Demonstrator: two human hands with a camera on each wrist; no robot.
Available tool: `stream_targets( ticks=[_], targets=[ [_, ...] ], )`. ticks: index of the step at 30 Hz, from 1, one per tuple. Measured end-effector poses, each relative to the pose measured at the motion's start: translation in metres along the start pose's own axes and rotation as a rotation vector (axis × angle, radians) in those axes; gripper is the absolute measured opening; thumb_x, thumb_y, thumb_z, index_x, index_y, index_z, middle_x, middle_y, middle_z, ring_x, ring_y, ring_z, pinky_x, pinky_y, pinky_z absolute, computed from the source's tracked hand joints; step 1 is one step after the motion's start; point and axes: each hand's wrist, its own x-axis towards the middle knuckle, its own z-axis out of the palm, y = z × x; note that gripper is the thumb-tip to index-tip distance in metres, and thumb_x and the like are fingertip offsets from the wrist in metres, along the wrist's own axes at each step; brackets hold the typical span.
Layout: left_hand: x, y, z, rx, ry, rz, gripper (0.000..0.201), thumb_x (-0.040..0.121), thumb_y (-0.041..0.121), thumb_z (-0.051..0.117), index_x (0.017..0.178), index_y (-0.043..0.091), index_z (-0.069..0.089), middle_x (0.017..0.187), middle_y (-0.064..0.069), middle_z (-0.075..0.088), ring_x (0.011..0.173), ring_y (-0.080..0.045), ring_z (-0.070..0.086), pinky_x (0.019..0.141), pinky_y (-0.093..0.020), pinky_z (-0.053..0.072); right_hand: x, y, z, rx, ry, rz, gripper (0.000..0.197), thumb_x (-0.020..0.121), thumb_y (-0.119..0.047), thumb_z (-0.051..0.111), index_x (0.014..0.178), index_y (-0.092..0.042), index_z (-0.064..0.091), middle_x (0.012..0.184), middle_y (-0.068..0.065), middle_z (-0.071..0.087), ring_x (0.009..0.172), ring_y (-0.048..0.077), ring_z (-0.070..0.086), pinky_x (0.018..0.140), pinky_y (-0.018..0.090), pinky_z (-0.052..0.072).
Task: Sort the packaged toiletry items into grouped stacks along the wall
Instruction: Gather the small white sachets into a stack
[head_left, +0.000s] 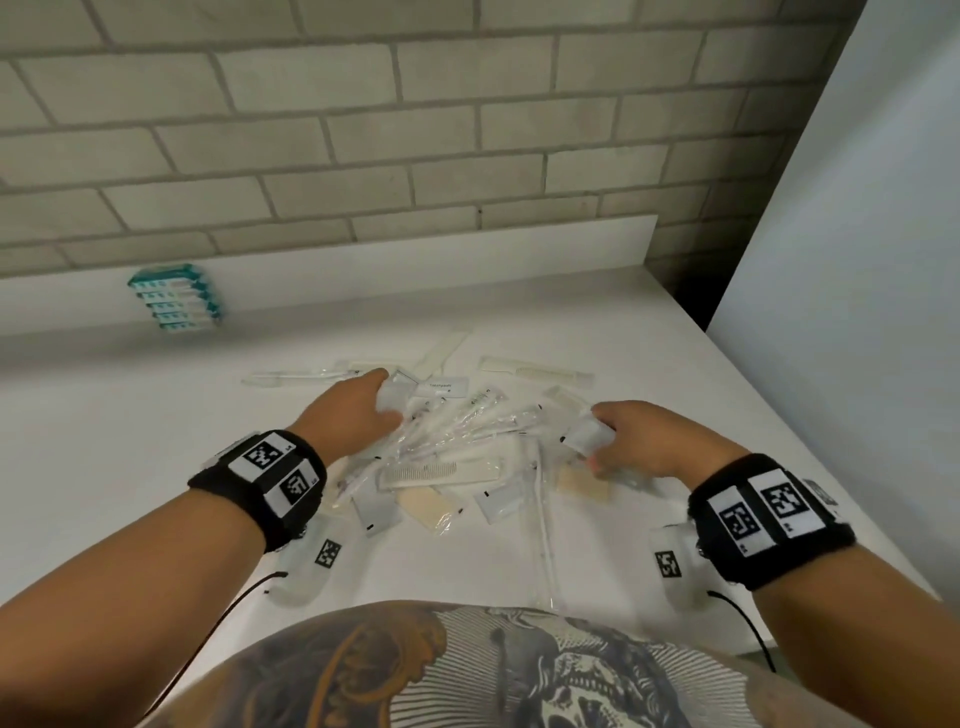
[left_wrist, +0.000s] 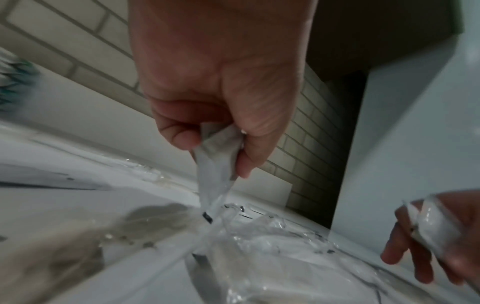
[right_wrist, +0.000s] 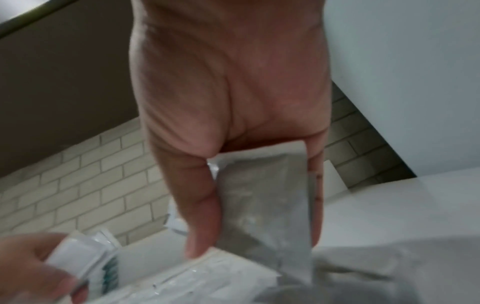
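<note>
Five teal packets (head_left: 175, 304) stacked at wall, three combs (head_left: 535, 370) showing, two beige pads (head_left: 423, 506), two hands (loose clear-wrapped pile too jumbled to count).

Three cameras covering one white counter (head_left: 156, 415) against a brick wall (head_left: 311, 130).

The head camera is looking forward and down from above, taking in both forearms, the scattered packets (head_left: 457, 441) and the teal stack (head_left: 175, 304) by the wall. The left wrist camera is sitting very close under the left hand (left_wrist: 215, 82), facing along its fingers toward the wall, low over the counter. The right wrist camera is doing the same beneath the right hand (right_wrist: 228, 102). Each wrist view is catching the opposite hand at its lower edge, and all three are sharing the packet pile.
</note>
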Motion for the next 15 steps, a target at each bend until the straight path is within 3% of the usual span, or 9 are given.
stream_targets(
  ticks=[2, 4, 6, 9, 12, 15],
  targets=[
    [-0.001, -0.002, -0.002, -0.033, -0.004, 0.001, 0.059, 0.091, 0.033, 0.06, 0.142, 0.011, 0.039, 0.139, -0.009, 0.052, 0.12, -0.024, 0.052, 0.094, -0.031, 0.039, 0.006, 0.008, 0.001, -0.116, 0.033, 0.038, 0.036, 0.079, -0.024, 0.069, 0.113, -0.023, 0.055, 0.101, -0.004, 0.058, 0.096, 0.021, 0.057, 0.068, 0.025, 0.044],
    [-0.003, -0.001, 0.0, -0.022, -0.063, 0.054, 0.046, 0.09, 0.035, 0.06, 0.13, 0.014, 0.05, 0.127, -0.005, 0.059, 0.102, -0.017, 0.053, 0.084, -0.025, 0.039, 0.012, 0.011, 0.009, -0.269, -0.024, 0.06, 0.047, 0.08, -0.024, 0.069, 0.123, -0.016, 0.053, 0.114, 0.002, 0.052, 0.102, 0.021, 0.054, 0.081, 0.029, 0.047],
    [-0.006, 0.005, 0.007, -0.008, -0.148, 0.129, 0.023, 0.087, 0.035, 0.059, 0.105, 0.02, 0.059, 0.107, 0.002, 0.065, 0.093, -0.016, 0.058, 0.075, -0.026, 0.045, 0.019, 0.012, 0.019, -0.364, -0.043, 0.037, 0.044, 0.078, -0.024, 0.071, 0.118, -0.016, 0.053, 0.111, 0.001, 0.043, 0.095, 0.019, 0.047, 0.078, 0.03, 0.045],
    [-0.009, 0.016, 0.022, 0.043, -0.229, 0.195, 0.008, 0.08, 0.032, 0.057, 0.078, 0.026, 0.052, 0.09, 0.001, 0.064, 0.089, -0.021, 0.061, 0.078, -0.035, 0.049, 0.027, 0.012, 0.022, -0.384, -0.041, 0.04, 0.054, 0.077, -0.025, 0.074, 0.125, -0.019, 0.05, 0.12, 0.003, 0.043, 0.099, 0.02, 0.046, 0.079, 0.03, 0.045],
    [-0.014, 0.025, 0.027, 0.014, -0.219, 0.232, 0.009, 0.082, 0.032, 0.057, 0.086, 0.024, 0.055, 0.091, 0.002, 0.063, 0.085, -0.018, 0.058, 0.075, -0.032, 0.048, 0.03, 0.015, 0.02, -0.377, -0.058, 0.057, 0.074, 0.076, -0.029, 0.077, 0.138, -0.018, 0.04, 0.13, 0.006, 0.045, 0.118, 0.024, 0.046, 0.09, 0.029, 0.044],
    [-0.016, 0.019, 0.023, -0.111, -0.15, 0.199, 0.019, 0.087, 0.032, 0.055, 0.093, 0.014, 0.052, 0.089, -0.007, 0.063, 0.072, -0.017, 0.053, 0.062, -0.027, 0.04, 0.028, 0.016, 0.02, -0.335, -0.066, 0.021, 0.06, 0.075, -0.026, 0.077, 0.124, -0.018, 0.044, 0.111, 0.001, 0.044, 0.097, 0.02, 0.05, 0.064, 0.021, 0.039]
  ],
)
